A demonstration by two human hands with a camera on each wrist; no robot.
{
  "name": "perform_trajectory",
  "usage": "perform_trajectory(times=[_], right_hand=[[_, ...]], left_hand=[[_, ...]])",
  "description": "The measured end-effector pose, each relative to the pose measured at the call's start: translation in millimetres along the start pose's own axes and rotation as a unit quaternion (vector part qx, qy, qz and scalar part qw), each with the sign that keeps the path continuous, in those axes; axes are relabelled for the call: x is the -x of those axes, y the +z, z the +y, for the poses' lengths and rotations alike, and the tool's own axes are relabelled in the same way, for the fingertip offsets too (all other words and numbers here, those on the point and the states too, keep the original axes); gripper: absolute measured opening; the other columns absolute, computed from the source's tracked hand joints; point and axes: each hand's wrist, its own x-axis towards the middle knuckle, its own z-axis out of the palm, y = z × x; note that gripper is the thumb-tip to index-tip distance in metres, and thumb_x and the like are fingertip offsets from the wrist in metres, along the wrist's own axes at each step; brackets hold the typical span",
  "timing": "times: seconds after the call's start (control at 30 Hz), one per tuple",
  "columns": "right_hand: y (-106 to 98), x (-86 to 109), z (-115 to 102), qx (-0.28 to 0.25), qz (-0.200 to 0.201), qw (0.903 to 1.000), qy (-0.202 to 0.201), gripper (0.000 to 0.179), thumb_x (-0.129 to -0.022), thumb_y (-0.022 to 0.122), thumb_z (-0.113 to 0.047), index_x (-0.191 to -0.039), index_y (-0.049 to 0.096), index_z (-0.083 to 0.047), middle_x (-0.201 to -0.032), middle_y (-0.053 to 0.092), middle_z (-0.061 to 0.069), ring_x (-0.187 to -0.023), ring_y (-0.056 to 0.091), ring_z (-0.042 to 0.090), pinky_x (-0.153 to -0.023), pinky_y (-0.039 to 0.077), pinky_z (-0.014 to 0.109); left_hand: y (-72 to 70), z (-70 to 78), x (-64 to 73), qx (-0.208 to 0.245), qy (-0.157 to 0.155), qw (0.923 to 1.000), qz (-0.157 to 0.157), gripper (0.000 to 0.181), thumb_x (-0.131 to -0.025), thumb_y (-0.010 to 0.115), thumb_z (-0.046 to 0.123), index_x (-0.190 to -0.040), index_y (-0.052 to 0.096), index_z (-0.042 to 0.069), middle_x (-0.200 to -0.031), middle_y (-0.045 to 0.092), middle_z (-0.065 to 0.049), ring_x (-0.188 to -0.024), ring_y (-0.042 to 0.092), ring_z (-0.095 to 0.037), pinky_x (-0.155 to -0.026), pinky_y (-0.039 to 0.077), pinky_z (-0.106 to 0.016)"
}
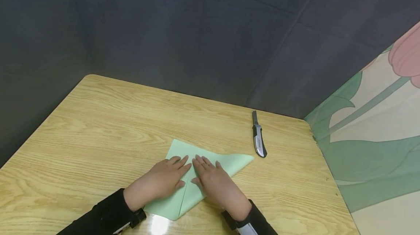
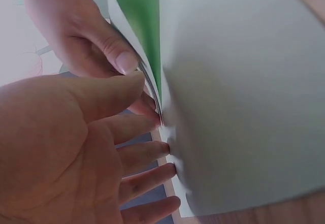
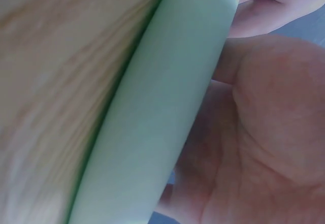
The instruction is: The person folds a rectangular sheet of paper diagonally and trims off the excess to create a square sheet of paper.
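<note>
A light green sheet of paper (image 1: 172, 206) lies on the table, its right part folded over so that a flap edge runs up the middle. My left hand (image 1: 164, 179) rests on the paper left of that edge, fingers spread. Just right of the edge, my right hand (image 1: 214, 184) presses on the flap with fairly straight fingers. In the left wrist view the fingertips of the left hand (image 2: 66, 142) touch the paper (image 2: 244, 102), and the right thumb is close by. The right wrist view shows the rounded fold of the paper (image 3: 157, 102) beside the right palm (image 3: 274, 132).
A utility knife (image 1: 259, 138) with a grey and black handle lies beyond the paper's right corner, blade pointing to the table's far edge. Dark cloth (image 1: 183, 38) hangs behind the wooden table (image 1: 108, 118). A flower-patterned cloth (image 1: 374, 155) is on the right.
</note>
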Motion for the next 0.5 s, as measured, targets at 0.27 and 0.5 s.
perform_trajectory(times=[0.27,0.5], right_hand=[[3.0,-1.3,1.4,-0.001,-0.005,1.0,0.008,0.058,-0.09,0.035,-0.043,-0.137,0.026,-0.009,-0.139,0.025,0.007,-0.123,0.028,0.025,-0.091,0.029,0.052],[2.9,-1.5,1.3,0.0,-0.01,0.9999,0.01,0.058,-0.09,0.034,-0.044,-0.137,0.026,-0.01,-0.139,0.024,0.007,-0.123,0.028,0.024,-0.092,0.028,0.052]], left_hand=[[1.2,1.5,1.2,-0.001,0.013,0.9999,-0.005,0.055,-0.085,0.048,0.042,-0.133,0.037,0.017,-0.138,0.025,-0.012,-0.122,0.027,-0.028,-0.092,0.032,-0.044],[-2.1,3.0,2.3,-0.012,0.013,0.9998,-0.001,0.049,-0.085,0.048,0.041,-0.13,0.042,0.023,-0.137,0.028,-0.011,-0.121,0.029,-0.028,-0.09,0.033,-0.045]])
